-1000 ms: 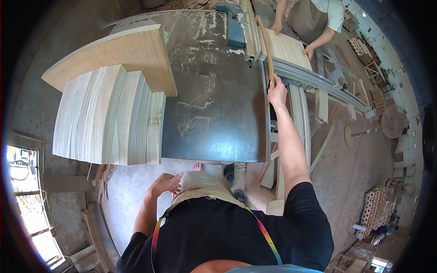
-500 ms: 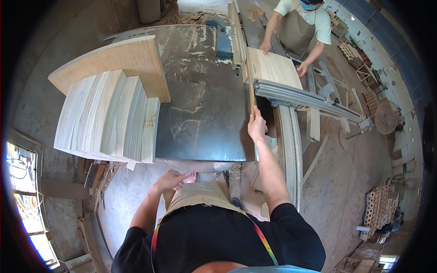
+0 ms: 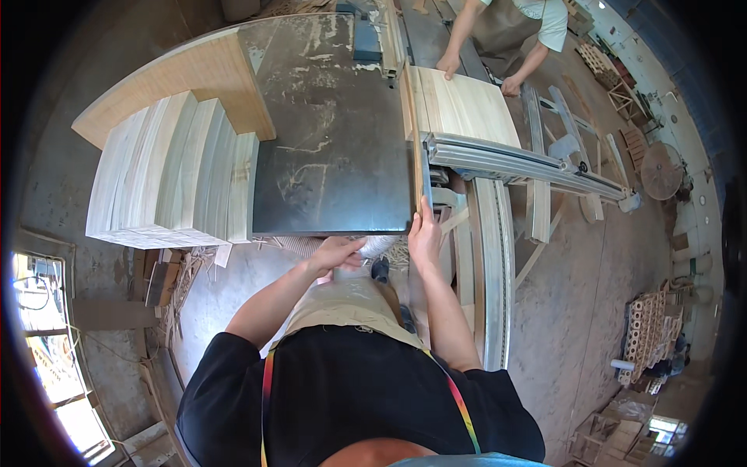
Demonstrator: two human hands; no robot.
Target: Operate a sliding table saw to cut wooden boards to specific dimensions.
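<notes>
My right hand (image 3: 425, 233) grips the near end of a thin wooden strip (image 3: 421, 167) that lies along the right edge of the dark saw table (image 3: 331, 140). My left hand (image 3: 340, 252) hangs just below the table's front edge, close to my waist, fingers curled, holding nothing that I can see. A wide pale wooden panel (image 3: 467, 105) rests on the sliding carriage to the right of the strip. At its far end a second person's two hands (image 3: 478, 74) press on the panel.
A stack of pale boards (image 3: 167, 175) stands on edge at the table's left, with a larger panel (image 3: 183, 78) behind it. A grey metal rail (image 3: 521, 163) crosses the carriage. Wood offcuts and sawdust litter the floor; wooden lattice pieces (image 3: 650, 327) lie at the right.
My right hand has drawn back toward me along the table's right edge with the strip. The wide panel and the other person's hands have come nearer. My left hand has risen toward the table front.
</notes>
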